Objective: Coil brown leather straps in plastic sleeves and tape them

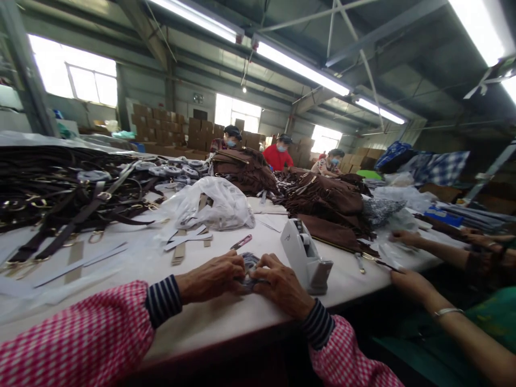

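Observation:
A rolled-up grey bundle point(250, 263), apparently a coiled strap in a thin wrap, rests at the near edge of the white table. My left hand point(220, 277) closes on its left side with bent fingers. From the right, my right hand point(282, 282) grips the same coil, thumb and fingertips pressed in near its middle. Fingers cover much of the coil. Just beyond it lies a small cutter with a pink handle point(242, 242). Close to my right hand stands a white tape dispenser point(300, 252).
Dark brown straps with metal buckles point(80, 215) pile up at left. Ahead are a clear plastic bag point(213, 204), paper strips point(187, 239) and brown fabric bags point(326, 199). At right, a co-worker's hands point(415, 285) handle a brown piece. Several people sit across the table.

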The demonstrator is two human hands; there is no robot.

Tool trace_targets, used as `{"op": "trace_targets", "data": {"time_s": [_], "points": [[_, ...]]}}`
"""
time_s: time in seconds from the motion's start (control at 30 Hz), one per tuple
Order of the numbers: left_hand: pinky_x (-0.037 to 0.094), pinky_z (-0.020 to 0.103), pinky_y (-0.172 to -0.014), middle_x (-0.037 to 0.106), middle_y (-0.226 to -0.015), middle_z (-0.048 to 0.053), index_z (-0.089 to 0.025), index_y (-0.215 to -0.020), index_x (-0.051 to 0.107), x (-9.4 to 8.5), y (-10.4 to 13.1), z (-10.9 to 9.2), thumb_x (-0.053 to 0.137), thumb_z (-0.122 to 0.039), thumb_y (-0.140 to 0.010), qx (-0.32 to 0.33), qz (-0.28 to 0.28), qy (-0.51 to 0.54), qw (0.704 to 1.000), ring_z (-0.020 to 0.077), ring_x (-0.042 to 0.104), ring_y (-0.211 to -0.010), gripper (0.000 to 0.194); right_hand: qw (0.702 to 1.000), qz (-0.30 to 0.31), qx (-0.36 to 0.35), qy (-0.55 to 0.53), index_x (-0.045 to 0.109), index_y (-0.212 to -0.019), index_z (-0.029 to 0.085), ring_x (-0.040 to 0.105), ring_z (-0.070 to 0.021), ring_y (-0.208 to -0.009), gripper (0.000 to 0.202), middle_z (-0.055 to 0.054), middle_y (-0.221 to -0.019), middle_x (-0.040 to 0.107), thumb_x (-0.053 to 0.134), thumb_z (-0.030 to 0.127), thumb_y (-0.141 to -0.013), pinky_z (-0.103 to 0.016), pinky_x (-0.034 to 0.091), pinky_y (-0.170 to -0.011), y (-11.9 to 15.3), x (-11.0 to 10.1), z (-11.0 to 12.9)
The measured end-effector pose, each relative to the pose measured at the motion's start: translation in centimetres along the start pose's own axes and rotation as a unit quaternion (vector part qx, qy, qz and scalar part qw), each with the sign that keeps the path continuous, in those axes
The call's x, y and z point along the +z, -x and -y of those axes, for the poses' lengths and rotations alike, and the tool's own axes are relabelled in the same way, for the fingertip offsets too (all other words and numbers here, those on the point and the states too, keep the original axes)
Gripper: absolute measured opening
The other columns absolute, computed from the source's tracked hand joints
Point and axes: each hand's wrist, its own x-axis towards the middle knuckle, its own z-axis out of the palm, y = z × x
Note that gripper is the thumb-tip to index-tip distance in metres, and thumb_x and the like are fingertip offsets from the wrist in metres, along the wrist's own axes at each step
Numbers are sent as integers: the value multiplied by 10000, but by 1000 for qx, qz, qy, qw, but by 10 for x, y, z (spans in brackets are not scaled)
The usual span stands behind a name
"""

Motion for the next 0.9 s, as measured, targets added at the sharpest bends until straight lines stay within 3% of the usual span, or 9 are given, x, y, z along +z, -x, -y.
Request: {"op": "trace_targets", "data": {"time_s": [0.13,0.27,0.4,0.47,0.53,0.6,0.7,0.8,0.9], "points": [[439,323,-809,694,-961,59,-189,-885,651,-6,1,1,580,-118,-990,16,10,-30,999,208,588,-902,145,1000,-4,14,-21,779,-1010,282,616,-228,-1091,184,-25,-1088,658,799,168,-867,-325,516,-908,1,2,-1],[419,358,-748,668,-969,87,-189,-872,634,10,5,-7,551,-108,-978,-8,-8,-85,996,248,554,-911,157,997,6,8,-72,793,-995,293,635,-231,-1077,225,-26,-1086,670,758,122,-853,-352,513,-931,-7,-5,0],[426,435,-846,657,-1132,127,-162,-1079,622,23,17,-14,506,-100,-972,-56,-18,-170,984,289,544,-1016,170,964,52,37,-259,811,-1021,242,667,-275,-1059,187,-72,-1107,720,767,256,-840,-384,533,-875,-25,-14,-10],[414,455,-869,660,-1123,127,-155,-1052,618,17,25,-10,506,-103,-961,-101,-43,-154,982,295,540,-1021,154,931,2,90,-353,786,-1108,193,680,-294,-1075,305,-118,-1124,739,714,402,-897,-381,550,-842,-38,-12,-20],[407,447,-863,657,-1070,116,-158,-980,623,0,34,0,526,-159,-956,-155,-123,-77,977,292,535,-998,100,913,-87,139,-373,741,-1167,147,702,-290,-1051,444,-161,-1123,742,583,513,-971,-359,567,-786,-56,-3,-28],[410,412,-838,643,-970,84,-166,-899,639,-25,43,14,556,-276,-960,-206,-239,58,947,271,536,-939,151,919,-126,153,-342,722,-1134,121,728,-267,-946,497,-164,-1050,745,488,539,-1005,-319,564,-679,-78,14,-30],[415,339,-736,606,-800,17,-181,-818,659,-61,56,37,620,-442,-922,-261,-376,231,859,216,536,-789,284,950,-78,107,-283,730,-1022,130,711,-225,-794,365,-105,-902,737,530,434,-993,-302,548,-621,-119,46,-14],[402,299,-683,625,-770,-8,-178,-843,676,-78,68,59,707,-504,-847,-296,-457,272,793,186,532,-733,327,979,-35,14,-202,732,-1080,189,676,-209,-930,181,-77,-1060,723,640,249,-937,-366,545,-869,-163,74,19],[392,284,-678,634,-751,-10,-164,-813,686,-78,78,76,775,-522,-771,-314,-519,291,740,171,518,-722,371,991,11,-74,-111,701,-1134,205,608,-241,-1129,262,-91,-1230,670,650,111,-895,-397,481,-989,-197,92,50]]}}
